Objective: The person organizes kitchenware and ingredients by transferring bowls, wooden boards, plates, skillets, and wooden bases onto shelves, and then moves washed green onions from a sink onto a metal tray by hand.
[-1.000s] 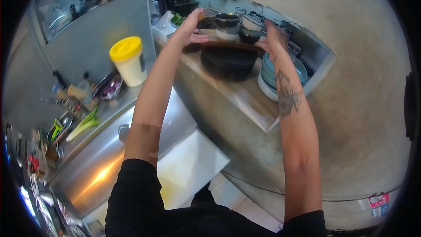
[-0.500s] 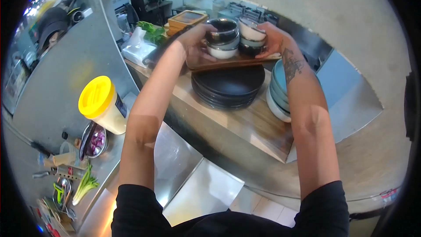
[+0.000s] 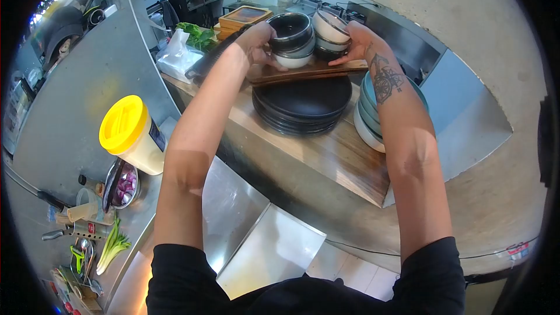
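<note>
Two short stacks of small bowls stand side by side on a brown wooden tray [image 3: 309, 74] on the counter ledge. The left stack has a black bowl [image 3: 290, 32] on top and a white bowl [image 3: 293, 60] at the bottom. My left hand [image 3: 258, 44] is curled around its left side. On the right stack, a tilted white bowl [image 3: 328, 25] tops a grey one and a black bowl [image 3: 328, 53]. My right hand [image 3: 363, 45] grips that stack from the right. Directly in front of the tray sits a stack of black plates [image 3: 302, 102].
Larger teal and white bowls [image 3: 368, 118] are stacked beside my right forearm. Behind lie a plastic bag [image 3: 178, 55], leafy greens [image 3: 197, 37] and wooden boxes [image 3: 242, 18]. A yellow-lidded tub [image 3: 131, 131] and chopped onions [image 3: 125, 189] occupy the left counter.
The view has shifted slightly, raising the ledge in the picture. Both hands remain at the bowl stacks, and the left stack's top bowl leans a little more toward me.
</note>
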The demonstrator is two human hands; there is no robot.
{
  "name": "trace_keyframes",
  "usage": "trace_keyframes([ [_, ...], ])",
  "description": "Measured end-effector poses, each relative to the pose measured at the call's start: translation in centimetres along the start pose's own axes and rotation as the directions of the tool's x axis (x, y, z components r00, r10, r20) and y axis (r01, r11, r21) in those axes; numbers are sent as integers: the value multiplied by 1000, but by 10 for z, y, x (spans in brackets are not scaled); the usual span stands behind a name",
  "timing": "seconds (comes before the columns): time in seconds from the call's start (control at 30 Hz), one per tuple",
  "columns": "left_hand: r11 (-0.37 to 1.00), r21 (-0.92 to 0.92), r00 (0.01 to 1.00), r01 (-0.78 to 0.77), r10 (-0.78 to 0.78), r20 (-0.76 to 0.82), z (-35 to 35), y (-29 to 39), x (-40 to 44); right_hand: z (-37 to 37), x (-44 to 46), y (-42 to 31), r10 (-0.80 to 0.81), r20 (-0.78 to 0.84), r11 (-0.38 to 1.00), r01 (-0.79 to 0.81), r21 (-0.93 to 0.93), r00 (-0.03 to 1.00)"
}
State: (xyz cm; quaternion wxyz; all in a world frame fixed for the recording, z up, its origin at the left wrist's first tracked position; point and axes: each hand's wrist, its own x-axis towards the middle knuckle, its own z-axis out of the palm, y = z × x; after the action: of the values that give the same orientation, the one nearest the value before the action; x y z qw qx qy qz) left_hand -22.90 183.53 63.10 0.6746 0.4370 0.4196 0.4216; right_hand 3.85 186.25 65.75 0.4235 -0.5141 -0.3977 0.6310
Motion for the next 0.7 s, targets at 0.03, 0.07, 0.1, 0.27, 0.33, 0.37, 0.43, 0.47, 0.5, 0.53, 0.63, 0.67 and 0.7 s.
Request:
trace_keyframes([
  [0.03, 1000, 16, 998, -18, 19, -68, -1, -3, -1, -1, 2, 2, -12, 19, 1000, 12, -22, 1000],
  [0.07, 1000, 19, 997, -16, 17, -72, -4, -1, -3, -1, 5, 1, -9, 23, 1000, 10, -19, 1000],
  [0.1, 1000, 13, 999, -24, 23, 35, -10, 3, -4, -1, 9, -2, -28, 64, 999, 27, 21, 998],
  [0.27, 970, -222, 982, -101, 133, 133, -28, 14, -20, 17, -3, -5, -171, 137, 978, 150, 148, 976],
  [0.33, 957, -264, 977, -118, 159, 140, -34, 12, -40, 27, -16, -2, -186, 161, 973, 159, 167, 969],
  [0.37, 941, -311, 971, -130, 184, 150, -39, 8, -52, 34, -27, 3, -200, 178, 969, 168, 182, 964],
  [0.43, 923, -345, 972, -169, 214, 97, -41, 2, -85, 47, -53, 12, -201, 264, 966, 146, 214, 943],
  [0.47, 920, -351, 973, -172, 213, 83, -37, 3, -109, 47, -60, 10, -205, 339, 966, 134, 223, 918],
  [0.5, 919, -356, 975, -171, 210, 72, -35, -3, -135, 53, -86, 18, -251, 375, 954, 162, 252, 893],
  [0.53, 898, -415, 973, -146, 207, 106, -35, -13, -158, 57, -92, 29, -254, 420, 950, 144, 276, 871],
  [0.63, 896, -422, 979, -141, 190, 76, -40, -46, -234, 72, -164, 67, -197, 435, 958, 79, 276, 879],
  [0.67, 889, -418, 978, -188, 208, 2, -34, -61, -264, 73, -170, 91, -171, 510, 959, 23, 283, 843],
  [0.7, 882, -412, 973, -229, 222, -67, -24, -77, -295, 70, -221, 100, -235, 479, 950, 96, 297, 846],
])
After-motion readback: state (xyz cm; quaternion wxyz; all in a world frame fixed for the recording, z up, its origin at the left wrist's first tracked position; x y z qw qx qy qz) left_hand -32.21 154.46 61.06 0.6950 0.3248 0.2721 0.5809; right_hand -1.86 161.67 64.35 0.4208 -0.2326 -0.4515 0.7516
